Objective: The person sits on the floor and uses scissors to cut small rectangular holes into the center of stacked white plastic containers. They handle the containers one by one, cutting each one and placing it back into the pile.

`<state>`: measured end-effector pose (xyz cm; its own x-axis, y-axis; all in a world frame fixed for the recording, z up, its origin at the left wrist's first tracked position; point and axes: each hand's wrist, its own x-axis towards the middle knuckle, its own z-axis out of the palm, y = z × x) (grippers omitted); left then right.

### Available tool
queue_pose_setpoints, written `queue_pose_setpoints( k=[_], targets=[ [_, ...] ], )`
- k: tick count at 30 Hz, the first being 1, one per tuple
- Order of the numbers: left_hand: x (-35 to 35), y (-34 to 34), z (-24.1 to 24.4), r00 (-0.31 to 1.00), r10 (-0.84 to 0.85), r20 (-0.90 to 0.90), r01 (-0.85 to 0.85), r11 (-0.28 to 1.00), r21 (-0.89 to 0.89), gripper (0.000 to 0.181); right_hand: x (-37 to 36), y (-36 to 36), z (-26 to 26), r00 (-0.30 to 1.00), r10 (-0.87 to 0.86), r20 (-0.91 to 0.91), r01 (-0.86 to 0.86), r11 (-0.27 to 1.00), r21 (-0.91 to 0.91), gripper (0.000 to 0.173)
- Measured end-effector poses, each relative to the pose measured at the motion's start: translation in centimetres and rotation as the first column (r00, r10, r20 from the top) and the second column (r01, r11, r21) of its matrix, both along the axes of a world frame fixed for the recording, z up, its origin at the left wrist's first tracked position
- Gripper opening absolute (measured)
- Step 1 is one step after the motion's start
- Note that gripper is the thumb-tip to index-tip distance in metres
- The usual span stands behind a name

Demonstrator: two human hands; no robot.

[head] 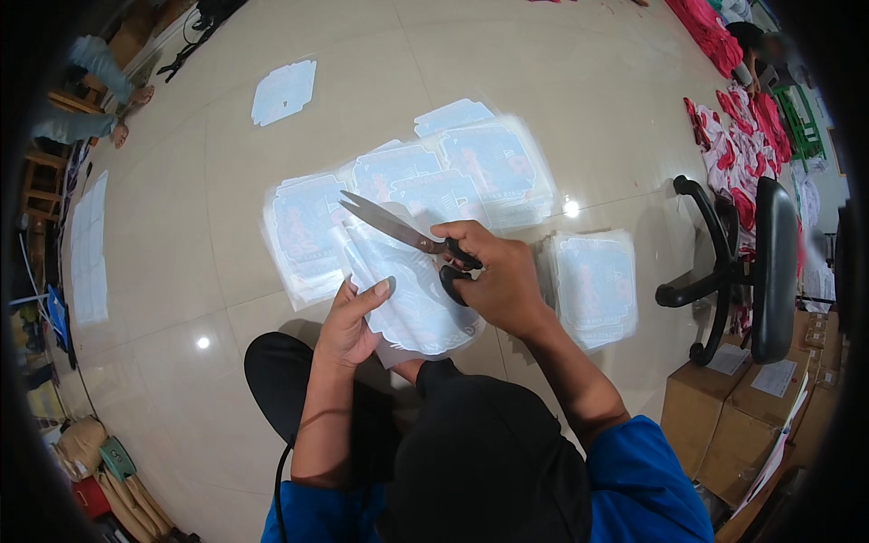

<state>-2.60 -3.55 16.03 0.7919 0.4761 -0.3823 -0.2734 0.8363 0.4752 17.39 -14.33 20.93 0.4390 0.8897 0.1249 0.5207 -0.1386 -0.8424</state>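
My right hand (499, 275) grips black-handled scissors (394, 227) whose blades point up and to the left, over a curled printed plastic sheet (414, 298). That sheet's left edge is pinched between thumb and fingers of my left hand (356, 312). Beyond it, overlapping piles of printed transfer sheets (499, 159) lie on the tiled floor. A separate stack of trimmed sheets (597, 285) is to the right of my right hand. Whether the blades touch the held sheet cannot be told.
One loose sheet (284, 93) lies farther off. A long pale sheet (89, 251) is at the left. Right stand a black chair (774, 271), cardboard boxes (713, 407) and pink-and-white garments (736, 156). A person's bare feet (141, 95) show upper left; another person (747, 47) is upper right.
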Motion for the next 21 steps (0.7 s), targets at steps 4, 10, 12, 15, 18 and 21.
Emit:
queue_pose_setpoints(
  k=[4, 10, 12, 15, 18, 21],
  targets=[
    [-0.1, 0.0, -0.1, 1.0, 0.0, -0.023, 0.0, 1.0, -0.014, 0.052, 0.1, 0.2, 0.1, 0.993, -0.041, -0.111, 0.038, 0.999, -0.034, 0.044],
    [-1.0, 0.6, -0.5, 0.991, 0.098, -0.089, -0.1, 0.995, -0.019, 0.059, 2.5, -1.3, -0.9, 0.787, -0.222, -0.575, 0.234, 0.971, -0.055, 0.046],
    [-1.8, 1.1, -0.9, 0.987, 0.119, -0.108, -0.118, 0.993, 0.014, 0.059, 3.0, -3.4, -1.8, 0.8, -0.288, -0.526, 0.253, 0.957, -0.139, 0.045],
    [-2.6, 2.2, -1.2, 0.988, 0.135, -0.079, -0.136, 0.991, -0.007, 0.058, 2.5, -8.3, -4.4, 0.789, -0.381, -0.482, 0.281, 0.921, -0.27, 0.044],
    [-2.8, 2.6, -1.9, 0.99, 0.142, -0.019, -0.142, 0.988, -0.053, 0.057, 0.6, -10.8, -4.6, 0.746, -0.433, -0.506, 0.308, 0.898, -0.313, 0.044],
    [-2.3, 2.2, -2.1, 0.993, 0.111, -0.036, -0.112, 0.993, -0.026, 0.057, -0.8, -9.8, -3.5, 0.797, -0.387, -0.465, 0.354, 0.922, -0.16, 0.042]
  ],
)
